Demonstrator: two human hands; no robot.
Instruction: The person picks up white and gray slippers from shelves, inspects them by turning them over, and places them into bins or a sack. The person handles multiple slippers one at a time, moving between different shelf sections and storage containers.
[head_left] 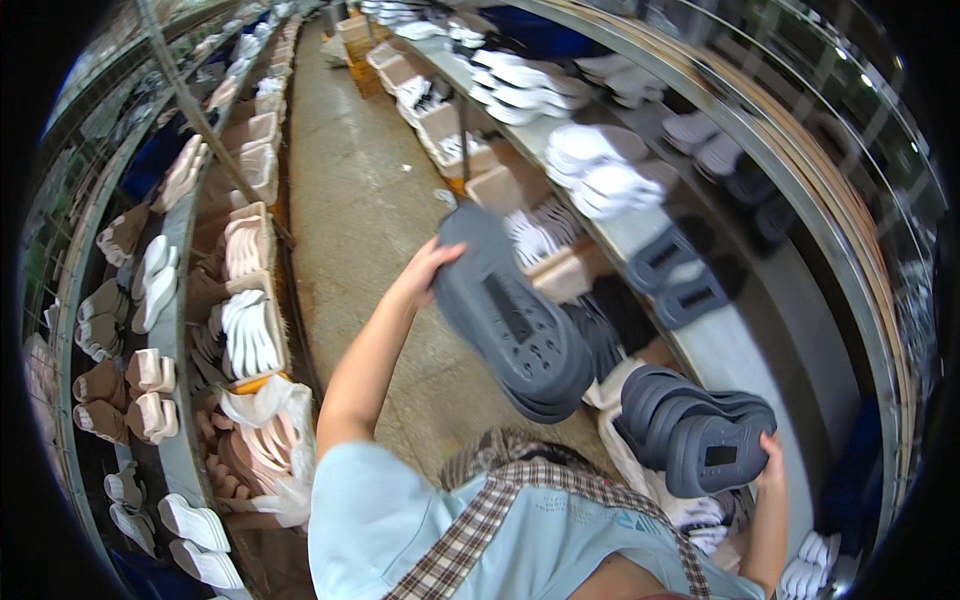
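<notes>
A long stack of dark grey soles (480, 275) is held above the aisle, in front of the person's body, slanting from its far left end down toward the right; the top sole shows a dark rectangular recess and a cluster of small holes. The left hand (428, 272) grips this stack by its left edge, thumb on top, the other fingers mostly hidden. A fanned stack of dark grey soles (665, 415) lies farther right, beside the shelf edge, its nearest sole also marked with a dark rectangle. The right hand (769, 462) is closed on the right-hand edge of that fan; whether something beneath also bears its weight cannot be told. Just beyond, on the right shelf (738, 352), sit two grey soles (675, 278) side by side, with piles of white soles (603, 172) farther along. Below that shelf, a crate (556, 274) contains more white soles. Across the concrete floor (365, 190), the left rack holds brown, pale pink and white pieces, above a row of bins; one has white soles (250, 335) standing in a row, and nearer, pale pink soles (268, 445) lie amid white plastic. The person wears a light blue shirt (365, 500) and checked apron straps (455, 535).
</notes>
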